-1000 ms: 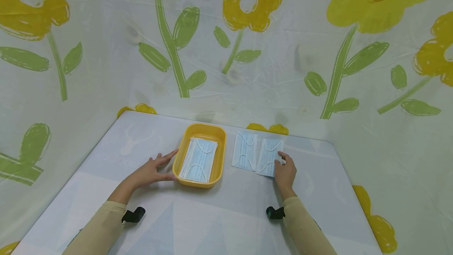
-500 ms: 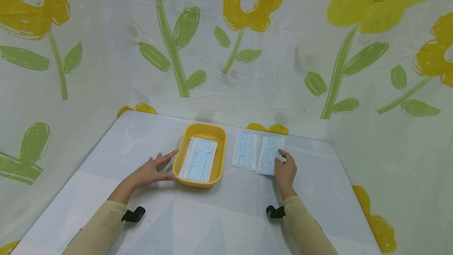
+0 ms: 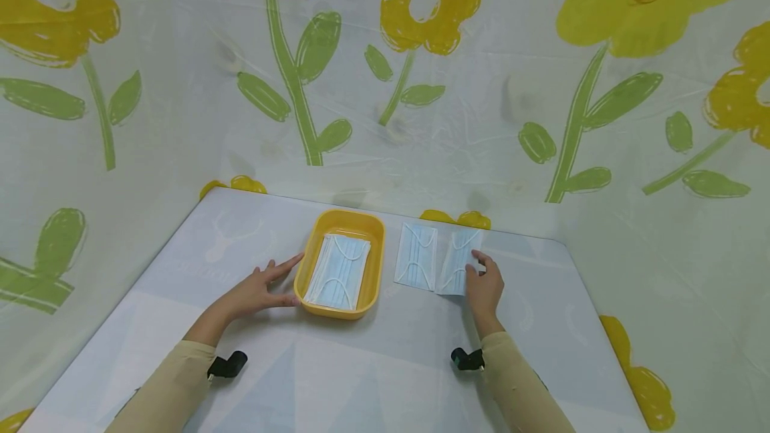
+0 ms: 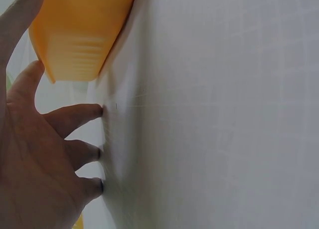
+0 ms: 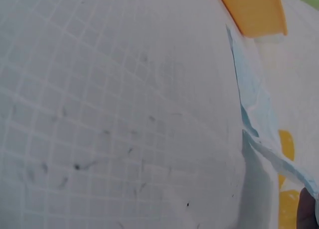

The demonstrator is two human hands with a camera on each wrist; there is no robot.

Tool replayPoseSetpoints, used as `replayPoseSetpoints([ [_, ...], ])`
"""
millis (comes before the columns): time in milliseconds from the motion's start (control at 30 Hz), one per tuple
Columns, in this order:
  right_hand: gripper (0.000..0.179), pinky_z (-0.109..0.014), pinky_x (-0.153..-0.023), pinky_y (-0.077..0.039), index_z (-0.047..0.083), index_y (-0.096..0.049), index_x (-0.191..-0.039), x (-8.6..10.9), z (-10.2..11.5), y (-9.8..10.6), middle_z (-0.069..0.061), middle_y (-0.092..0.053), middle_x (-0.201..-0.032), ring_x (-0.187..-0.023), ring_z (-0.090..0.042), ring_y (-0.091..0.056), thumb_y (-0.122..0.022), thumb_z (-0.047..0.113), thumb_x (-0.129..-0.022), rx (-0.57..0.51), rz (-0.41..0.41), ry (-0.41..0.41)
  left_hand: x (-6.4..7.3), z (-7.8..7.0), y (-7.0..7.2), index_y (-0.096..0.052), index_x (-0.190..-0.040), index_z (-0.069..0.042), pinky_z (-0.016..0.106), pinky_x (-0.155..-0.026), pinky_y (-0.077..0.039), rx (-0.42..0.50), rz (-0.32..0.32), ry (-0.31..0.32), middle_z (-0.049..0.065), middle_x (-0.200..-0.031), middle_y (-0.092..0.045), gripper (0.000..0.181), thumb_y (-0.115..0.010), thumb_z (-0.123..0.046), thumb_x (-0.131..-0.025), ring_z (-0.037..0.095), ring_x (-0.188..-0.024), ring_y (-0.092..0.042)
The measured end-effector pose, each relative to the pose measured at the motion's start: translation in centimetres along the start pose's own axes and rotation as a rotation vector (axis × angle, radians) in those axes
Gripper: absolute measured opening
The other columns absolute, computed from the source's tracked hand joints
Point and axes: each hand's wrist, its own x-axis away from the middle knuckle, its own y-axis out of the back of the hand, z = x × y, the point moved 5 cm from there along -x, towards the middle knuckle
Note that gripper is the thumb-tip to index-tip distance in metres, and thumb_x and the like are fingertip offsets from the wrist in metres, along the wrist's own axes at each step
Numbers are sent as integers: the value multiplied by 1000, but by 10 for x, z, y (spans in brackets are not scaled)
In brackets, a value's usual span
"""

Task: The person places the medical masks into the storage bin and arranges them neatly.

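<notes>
A yellow tray stands left of the table's middle, with a stack of light blue face masks in it. My left hand is beside its left wall, fingers spread; thumb and index fingertip touch the tray, and the other fingertips reach down to the table in the left wrist view. Right of the tray one face mask lies flat. My right hand pinches the right edge of another face mask, which slopes up off the table in the right wrist view. Only a bit of that hand shows there.
The white patterned table has its back edge just behind the tray and masks. A flowered curtain surrounds it at the back and sides. Black wrist cameras hang from both sleeves.
The right-hand face mask has tilted, its right edge rising with my right hand, and it looks narrower. My right hand has shifted slightly away from me. The left hand and tray hold still.
</notes>
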Motion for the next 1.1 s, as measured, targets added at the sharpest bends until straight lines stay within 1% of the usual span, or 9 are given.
replayPoseSetpoints([
  [267, 34, -39, -81, -48, 3, -65, -130, 2, 7, 2, -19, -63, -130, -95, -31, -59, -61, 1, -97, -24, -12, 15, 0, 1, -1, -27, -162, -30, 78, -114, 0, -2, 6, 20, 13, -166, -26, 102, -81, -56, -80, 58, -149, -5],
  [500, 34, -38, -80, -50, 3, -65, -131, 5, 11, 1, -18, -62, -131, -94, -30, -61, -61, 2, -97, -25, -10, 45, 1, -1, 1, -28, -162, -28, 75, -116, 3, 18, 5, -19, 14, -165, -29, 100, -82, -52, -81, 59, -148, -7],
  [733, 33, -38, -80, -50, 3, -66, -130, 7, 14, -1, -17, -63, -131, -93, -31, -61, -61, 2, -97, -36, -9, 55, 1, -1, 1, -28, -162, -29, 76, -116, 1, 13, 5, -13, 13, -165, -29, 100, -82, -53, -81, 58, -148, -7],
  [967, 34, -30, -74, -50, 7, -66, -131, 8, 14, -6, -14, -63, -131, -90, -26, -62, -62, 4, -98, -16, 10, 44, 1, -2, 1, -28, -162, -29, 76, -116, 1, 16, 8, -3, 13, -165, -28, 101, -82, -53, -80, 58, -148, -6],
  [1100, 33, -26, -71, -49, 7, -66, -130, 9, 14, -9, -13, -63, -130, -89, -25, -62, -63, 4, -97, -17, 8, 49, 1, -2, 1, -28, -162, -30, 77, -115, 1, 16, 7, -1, 13, -165, -28, 101, -82, -53, -80, 58, -148, -6],
])
